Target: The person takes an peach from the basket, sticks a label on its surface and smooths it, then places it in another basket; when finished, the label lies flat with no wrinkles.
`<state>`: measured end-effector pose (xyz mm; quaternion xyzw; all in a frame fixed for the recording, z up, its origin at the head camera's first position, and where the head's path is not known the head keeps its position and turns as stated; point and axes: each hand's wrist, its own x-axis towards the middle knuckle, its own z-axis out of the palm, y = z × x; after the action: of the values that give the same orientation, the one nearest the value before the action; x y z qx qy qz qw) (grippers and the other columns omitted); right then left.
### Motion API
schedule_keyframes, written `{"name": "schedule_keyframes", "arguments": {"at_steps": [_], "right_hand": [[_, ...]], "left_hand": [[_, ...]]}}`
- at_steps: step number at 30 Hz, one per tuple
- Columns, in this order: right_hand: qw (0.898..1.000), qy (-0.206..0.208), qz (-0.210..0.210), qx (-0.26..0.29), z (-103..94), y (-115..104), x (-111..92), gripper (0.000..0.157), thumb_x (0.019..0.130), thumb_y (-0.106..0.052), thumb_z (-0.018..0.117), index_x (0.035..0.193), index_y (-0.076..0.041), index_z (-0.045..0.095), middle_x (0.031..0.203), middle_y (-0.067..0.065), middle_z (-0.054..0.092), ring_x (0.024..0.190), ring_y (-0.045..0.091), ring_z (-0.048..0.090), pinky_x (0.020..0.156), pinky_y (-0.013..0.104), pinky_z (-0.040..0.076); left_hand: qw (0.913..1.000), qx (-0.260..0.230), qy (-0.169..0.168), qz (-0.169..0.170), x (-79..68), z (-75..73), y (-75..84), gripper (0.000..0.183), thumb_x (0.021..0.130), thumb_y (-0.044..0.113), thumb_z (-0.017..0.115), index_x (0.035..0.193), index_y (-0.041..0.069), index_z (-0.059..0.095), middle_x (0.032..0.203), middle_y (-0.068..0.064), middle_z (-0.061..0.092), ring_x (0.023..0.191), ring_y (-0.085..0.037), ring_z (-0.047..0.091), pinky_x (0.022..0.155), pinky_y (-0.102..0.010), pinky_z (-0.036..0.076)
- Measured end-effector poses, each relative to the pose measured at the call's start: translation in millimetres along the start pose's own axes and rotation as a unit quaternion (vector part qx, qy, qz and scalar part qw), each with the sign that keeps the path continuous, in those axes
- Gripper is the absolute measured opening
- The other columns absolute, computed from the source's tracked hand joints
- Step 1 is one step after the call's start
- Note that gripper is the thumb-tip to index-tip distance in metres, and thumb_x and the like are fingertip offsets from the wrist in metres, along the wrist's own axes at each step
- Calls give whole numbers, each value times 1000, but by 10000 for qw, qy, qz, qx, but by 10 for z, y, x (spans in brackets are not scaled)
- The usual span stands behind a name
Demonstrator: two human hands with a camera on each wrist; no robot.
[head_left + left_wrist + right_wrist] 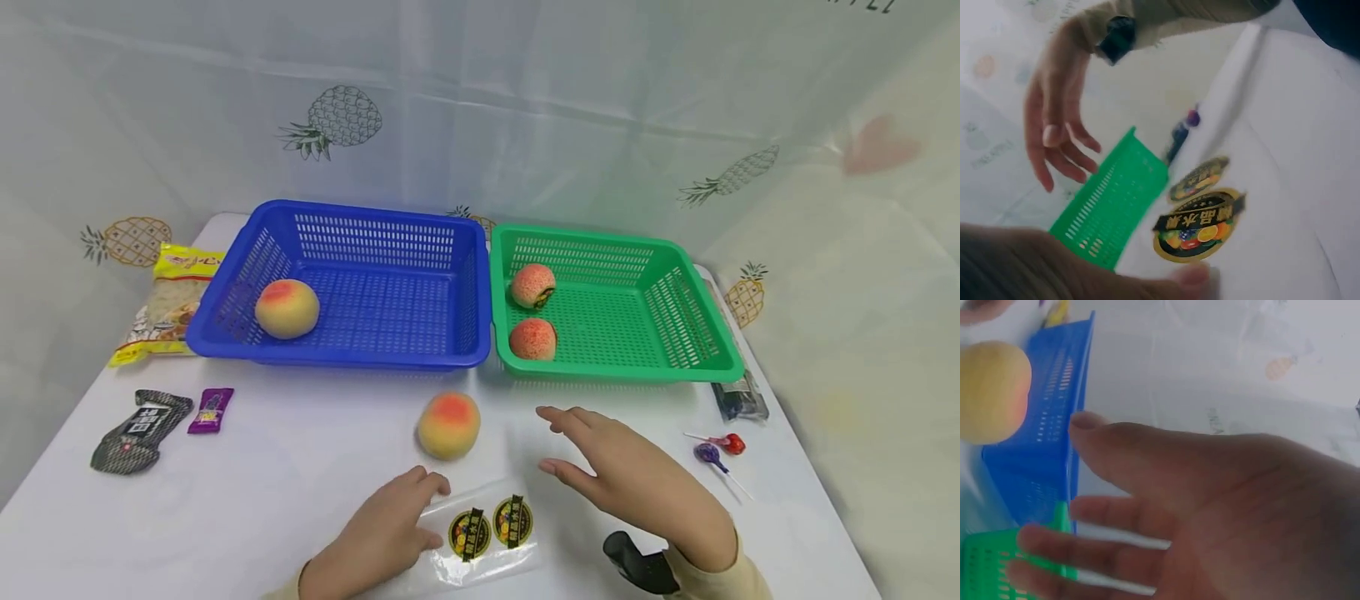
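Note:
My left hand rests at the left edge of a clear sheet of stickers, its thumb and fingers spread loosely over that edge. Two round black-and-gold fruit stickers show on the sheet, one close to my thumb in the left wrist view. Just beyond the sheet sits a yellow peach with a red top. My right hand hovers to the right of the peach and sheet, fingers extended and holding nothing; its spread fingers and thumb fill much of the right wrist view.
A blue basket holds one similar peach. Beside it, a green basket contains two pink-red peaches, one bearing a dark sticker. Snack packets lie left, including a purple candy. Two lollipops lie right.

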<state>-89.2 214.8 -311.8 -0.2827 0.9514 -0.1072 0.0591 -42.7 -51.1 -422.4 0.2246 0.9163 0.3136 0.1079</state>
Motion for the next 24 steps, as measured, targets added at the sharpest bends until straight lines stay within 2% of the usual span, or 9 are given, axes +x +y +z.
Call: {"name": "schedule_keyframes", "arguments": {"at_steps": [1, 2, 3, 5, 8, 9, 11, 15, 24], "right_hand": [[9999, 94, -93, 8, -1, -14, -7, 50, 85, -53, 46, 126, -25, 47, 116, -16, 53, 105, 3, 51, 88, 29, 44], [9995, 221, -211, 27, -3, -34, -12, 46, 85, -50, 48, 124, -25, 48, 113, -17, 53, 102, 1, 52, 85, 27, 45], [9985, 390, -366, 77, -7, -55, -15, 43, 86, -47, 49, 123, -25, 49, 111, -18, 54, 99, 1, 53, 83, 26, 46], [9940, 872, -639, 163, -15, -104, -21, 36, 85, -39, 55, 119, -25, 52, 105, -19, 56, 92, -2, 53, 78, 22, 45], [9799, 1683, -1007, 371, -14, -191, -14, 30, 81, -24, 64, 110, -22, 58, 97, -17, 58, 86, -3, 53, 73, 15, 43], [9745, 1908, -1102, 433, -5, -221, -8, 30, 79, -21, 65, 108, -21, 59, 96, -16, 59, 86, -3, 53, 73, 14, 42], [9666, 2213, -1202, 473, 26, -285, 3, 29, 76, -18, 68, 105, -20, 61, 95, -16, 58, 86, -4, 53, 73, 12, 41], [9604, 2487, -1170, 464, 127, -405, 21, 27, 75, -22, 70, 101, -18, 62, 98, -12, 57, 90, 0, 52, 76, 15, 43], [9335, 3349, -1104, 644, 235, -540, 95, 31, 73, -26, 72, 98, -10, 64, 99, -1, 58, 92, 14, 53, 80, 23, 41]], "left_hand": [[9974, -679, -223, -47, 0, -34, -3, 38, 66, 29, 75, 97, 20, 55, 79, 11, 49, 70, -4, 46, 62, -22, 38], [9876, -1490, -477, -124, 0, -69, -1, 34, 67, 26, 75, 94, 19, 54, 78, 12, 52, 69, -3, 48, 61, -20, 40], [9690, -2346, -742, -242, 4, -109, 6, 32, 69, 23, 74, 92, 17, 54, 78, 11, 55, 69, -2, 50, 60, -20, 42], [9169, -3811, -1067, -515, 24, -190, 33, 35, 71, 19, 73, 99, 11, 54, 86, 3, 62, 75, -6, 56, 63, -20, 46], [8370, -5246, -1157, -1040, 81, -299, 109, 48, 74, 13, 70, 115, 2, 47, 103, -10, 62, 88, -18, 60, 70, -29, 51], [8188, -5517, -1105, -1141, 103, -328, 140, 52, 74, 12, 70, 118, 2, 45, 107, -12, 60, 91, -21, 59, 72, -33, 51], [7970, -5829, -952, -1268, 151, -372, 202, 57, 74, 12, 70, 122, 3, 41, 111, -13, 58, 94, -23, 59, 73, -37, 51], [7673, -6234, -783, -1283, 224, -418, 313, 61, 74, 12, 70, 125, 7, 38, 114, -13, 57, 94, -27, 61, 74, -42, 50], [7520, -6455, -609, -1186, 289, -455, 401, 48, 81, 16, 64, 125, 10, 45, 109, -12, 61, 93, -26, 62, 74, -41, 50]]}}
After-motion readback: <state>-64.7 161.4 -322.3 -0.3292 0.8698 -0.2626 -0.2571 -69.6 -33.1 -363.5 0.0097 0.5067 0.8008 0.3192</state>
